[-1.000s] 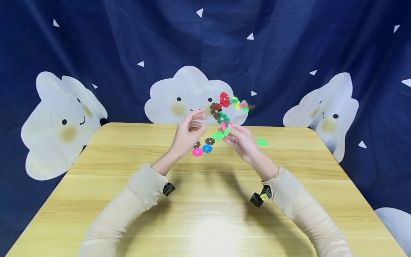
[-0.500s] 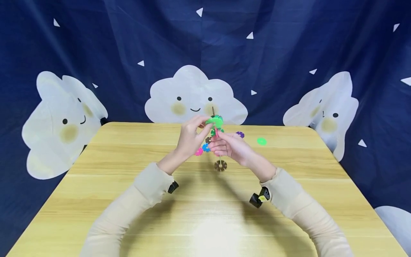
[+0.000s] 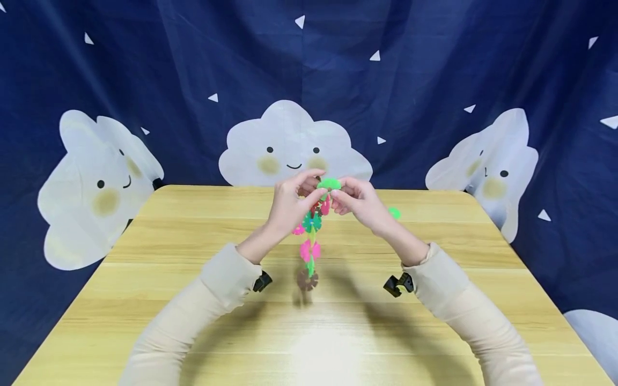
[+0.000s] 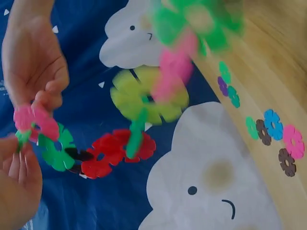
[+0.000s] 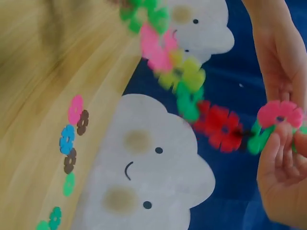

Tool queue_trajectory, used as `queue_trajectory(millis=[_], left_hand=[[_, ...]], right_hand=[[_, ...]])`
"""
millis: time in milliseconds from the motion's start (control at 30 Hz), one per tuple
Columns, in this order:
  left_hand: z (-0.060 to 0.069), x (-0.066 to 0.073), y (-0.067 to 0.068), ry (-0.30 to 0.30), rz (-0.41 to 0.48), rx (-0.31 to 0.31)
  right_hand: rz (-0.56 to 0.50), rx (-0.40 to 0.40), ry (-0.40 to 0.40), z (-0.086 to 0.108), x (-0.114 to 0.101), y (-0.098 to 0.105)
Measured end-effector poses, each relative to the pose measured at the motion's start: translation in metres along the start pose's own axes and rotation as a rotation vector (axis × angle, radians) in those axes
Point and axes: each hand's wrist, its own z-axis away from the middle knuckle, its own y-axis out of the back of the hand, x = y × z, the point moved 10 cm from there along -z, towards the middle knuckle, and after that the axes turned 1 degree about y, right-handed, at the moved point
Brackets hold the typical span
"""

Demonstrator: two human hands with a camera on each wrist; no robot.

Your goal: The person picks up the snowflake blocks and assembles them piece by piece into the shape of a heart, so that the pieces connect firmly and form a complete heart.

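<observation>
Slotted plastic snowflake discs are joined into a many-coloured chain (image 3: pixel 310 251) that hangs below both hands over the table. My left hand (image 3: pixel 288 206) pinches the light green disc (image 3: pixel 329 184) at the chain's top from the left. From the right, my right hand (image 3: pixel 361 205) pinches the same end, by the green disc and the pink disc (image 4: pixel 36 122) below it. In the right wrist view red discs (image 5: pixel 224 129), a yellow disc (image 5: pixel 180 73) and green ones follow along the chain, partly blurred. Fingers hide part of the joint between the green and pink discs.
Loose discs lie on the wooden table (image 3: pixel 193 300) behind the chain, among them a blue disc (image 4: pixel 274 124), a pink disc (image 4: pixel 293 141) and a brown disc (image 4: pixel 287 162). A light green disc (image 3: pixel 394 213) lies right of my right hand. A dark blue curtain (image 3: pixel 415 80) hangs behind.
My left hand has come in from apart and now pinches the green disc. The chain, held up to the right at first, has swung down and hangs between the hands.
</observation>
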Motion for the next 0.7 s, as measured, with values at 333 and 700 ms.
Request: queue_trajectory(millis=[333,700], left_hand=[[-0.012,-0.003,0.015,0.027,0.01,-0.103],[-0.002,-0.015,-0.035,0.166,-0.038,-0.545]], right_hand=[[-0.207,-0.221,0.068,0.005,0.007,-0.001],[-0.417,-0.293,-0.016,0.006,0.018,-0.016]])
